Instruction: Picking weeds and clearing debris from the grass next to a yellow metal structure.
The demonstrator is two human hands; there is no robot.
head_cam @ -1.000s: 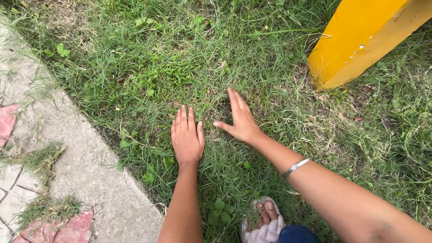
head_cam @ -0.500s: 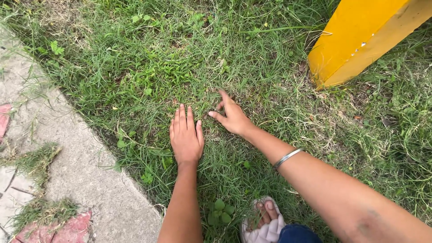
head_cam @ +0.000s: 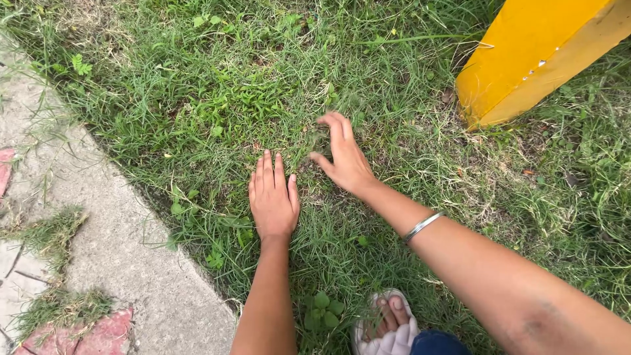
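While the head camera looked straight down, the left hand (head_cam: 273,200) was lying flat on the grass (head_cam: 217,98), palm down, fingers straight and close together, holding nothing. The right hand (head_cam: 347,161) sat just beside it, a bit further forward, with the fingers curled and the thumb pointing back toward the left hand; it looked like it was pinching a small tuft of grass blades, though that spot was blurry so I couldn't be sure how much it actually had hold of. A thin silver bangle (head_cam: 422,225) ringed the right forearm. Down at the bottom edge, toes in a pale padded sandal (head_cam: 388,329) poked into the grass. Off to the left ran a concrete path (head_cam: 118,243) with reddish pavers (head_cam: 108,332), and a yellow post (head_cam: 532,52) stood in the turf at upper right, well apart from both hands.
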